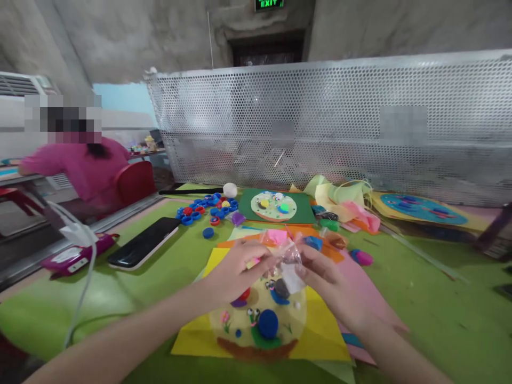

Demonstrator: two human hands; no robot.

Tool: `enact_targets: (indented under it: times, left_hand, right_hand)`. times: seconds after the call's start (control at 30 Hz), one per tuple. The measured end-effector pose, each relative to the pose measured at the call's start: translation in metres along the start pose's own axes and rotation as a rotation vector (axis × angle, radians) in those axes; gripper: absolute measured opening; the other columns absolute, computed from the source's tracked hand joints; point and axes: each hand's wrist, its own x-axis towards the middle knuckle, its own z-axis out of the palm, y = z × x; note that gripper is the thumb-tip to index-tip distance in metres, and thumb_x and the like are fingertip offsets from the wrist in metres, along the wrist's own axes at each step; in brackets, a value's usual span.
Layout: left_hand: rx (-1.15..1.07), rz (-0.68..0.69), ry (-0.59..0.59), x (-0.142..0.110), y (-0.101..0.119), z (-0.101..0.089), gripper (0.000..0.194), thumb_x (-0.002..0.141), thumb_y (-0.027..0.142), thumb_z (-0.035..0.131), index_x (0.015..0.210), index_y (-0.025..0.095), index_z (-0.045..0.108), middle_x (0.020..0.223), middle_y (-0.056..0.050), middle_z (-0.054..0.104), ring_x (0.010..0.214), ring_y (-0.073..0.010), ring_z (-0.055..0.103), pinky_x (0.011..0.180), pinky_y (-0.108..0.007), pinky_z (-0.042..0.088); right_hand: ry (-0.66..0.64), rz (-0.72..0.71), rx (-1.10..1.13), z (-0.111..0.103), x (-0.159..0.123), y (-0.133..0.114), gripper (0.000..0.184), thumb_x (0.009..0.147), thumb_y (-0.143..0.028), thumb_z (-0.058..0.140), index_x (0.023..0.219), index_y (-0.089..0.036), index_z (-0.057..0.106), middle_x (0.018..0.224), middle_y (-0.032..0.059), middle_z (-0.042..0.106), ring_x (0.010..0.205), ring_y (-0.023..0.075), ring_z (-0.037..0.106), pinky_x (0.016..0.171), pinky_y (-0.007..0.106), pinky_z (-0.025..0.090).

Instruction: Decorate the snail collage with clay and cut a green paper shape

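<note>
Between my two hands is a small see-through plastic bag [294, 274] with something white inside. My right hand [330, 274] grips its right side with thumb and fingers, while my left hand [240, 269] pinches its left edge. A small pink-and-yellow bit [253, 262] shows at my left fingers; its kind is unclear. Below the hands lies a round cream clay picture [276, 325] on yellow paper [328, 330]. It bears a green snail with a blue bottle-cap shell [268, 324], a blue snail with a dark shell [282, 288], a red shape partly behind my left hand, and a pink flower.
Blue and red bottle caps [196, 209] lie at the back left, near a phone [144, 242] and a pink power strip [80, 256]. A second snail picture [274, 207] stands behind. Clay packets [330, 224] and coloured paper lie right. A seated person [80, 165] is at left.
</note>
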Motion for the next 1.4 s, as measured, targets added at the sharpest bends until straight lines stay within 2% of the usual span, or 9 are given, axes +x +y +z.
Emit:
enact_targets:
  times: [0.13,0.2,0.37,0.53,0.73,0.83,1.03,1.2,1.4]
  left_hand:
    - [0.098,0.087,-0.063,0.005,0.004,0.003,0.029,0.092,0.027,0.042,0.068,0.017,0.053,0.066,0.004,0.054,0.071,-0.0130,0.050,0.078,-0.032,0.031]
    - [0.106,0.120,-0.103,0.008,0.006,0.003,0.028,0.093,0.026,0.042,0.068,0.017,0.052,0.068,0.004,0.054,0.072,-0.0127,0.049,0.078,-0.031,0.032]
    - [0.072,0.129,-0.115,0.017,0.012,-0.002,0.029,0.093,0.026,0.040,0.068,0.017,0.052,0.066,0.004,0.053,0.069,-0.0120,0.049,0.079,-0.033,0.030]
    - [0.087,0.115,-0.166,0.027,0.015,-0.003,0.036,0.091,0.037,0.042,0.061,0.017,0.045,0.057,0.007,0.041,0.059,-0.0103,0.042,0.075,-0.031,0.030]
    - [0.103,0.186,-0.192,0.027,0.013,0.002,0.037,0.093,0.031,0.039,0.059,0.017,0.037,0.059,0.006,0.036,0.061,-0.0104,0.039,0.070,-0.029,0.027]
    - [0.135,0.223,-0.196,0.026,0.013,0.000,0.034,0.093,0.029,0.041,0.061,0.016,0.043,0.061,0.006,0.041,0.066,-0.0111,0.043,0.070,-0.030,0.026]
    - [0.107,0.129,-0.270,0.026,0.017,-0.011,0.027,0.093,0.032,0.040,0.076,0.017,0.054,0.069,0.004,0.055,0.068,-0.0123,0.050,0.072,-0.031,0.029]
    - [0.014,0.128,-0.179,0.026,0.018,-0.009,0.028,0.091,0.023,0.040,0.063,0.018,0.044,0.059,0.005,0.045,0.059,-0.0103,0.043,0.057,-0.025,0.030]
    - [-0.032,0.157,-0.095,0.027,0.006,-0.002,0.034,0.090,0.022,0.039,0.056,0.019,0.032,0.056,0.005,0.034,0.054,-0.0093,0.035,0.051,-0.024,0.028]
  right_hand:
    - [0.150,0.000,-0.193,-0.005,0.000,-0.007,0.027,0.080,-0.043,0.047,0.068,-0.023,0.060,0.066,0.0008,0.061,0.061,0.0166,0.057,0.052,0.025,0.046]
    - [0.169,-0.023,-0.300,-0.007,0.001,-0.009,0.032,0.082,-0.041,0.045,0.061,-0.021,0.057,0.058,-0.0002,0.056,0.052,0.0141,0.052,0.047,0.023,0.041]
    - [0.239,-0.200,-0.420,-0.011,0.005,-0.007,0.032,0.083,-0.033,0.042,0.054,-0.020,0.047,0.052,-0.0013,0.050,0.050,0.0118,0.046,0.046,0.022,0.035]
    - [0.269,-0.236,-0.438,-0.015,0.008,0.002,0.029,0.082,-0.031,0.043,0.054,-0.020,0.046,0.052,-0.0020,0.046,0.050,0.0114,0.042,0.049,0.023,0.034]
    - [0.145,-0.235,-0.431,-0.015,0.007,-0.002,0.022,0.078,-0.030,0.050,0.059,-0.019,0.053,0.055,-0.0013,0.054,0.053,0.0117,0.048,0.049,0.022,0.038]
    - [0.093,-0.193,-0.407,-0.015,0.006,-0.003,0.021,0.077,-0.028,0.052,0.058,-0.019,0.056,0.057,0.0000,0.057,0.056,0.0127,0.052,0.053,0.023,0.040]
    - [0.214,-0.115,-0.214,-0.025,0.013,0.015,0.024,0.072,-0.039,0.059,0.059,-0.019,0.059,0.057,0.0001,0.058,0.054,0.0127,0.053,0.053,0.024,0.043]
    - [0.208,-0.080,-0.152,-0.029,0.018,0.021,0.031,0.072,-0.048,0.060,0.062,-0.018,0.060,0.058,-0.0004,0.056,0.054,0.0120,0.052,0.052,0.023,0.043]
    - [0.146,-0.036,-0.091,-0.029,0.015,0.021,0.026,0.069,-0.045,0.065,0.070,-0.019,0.067,0.071,0.0024,0.064,0.065,0.0144,0.058,0.062,0.027,0.048]
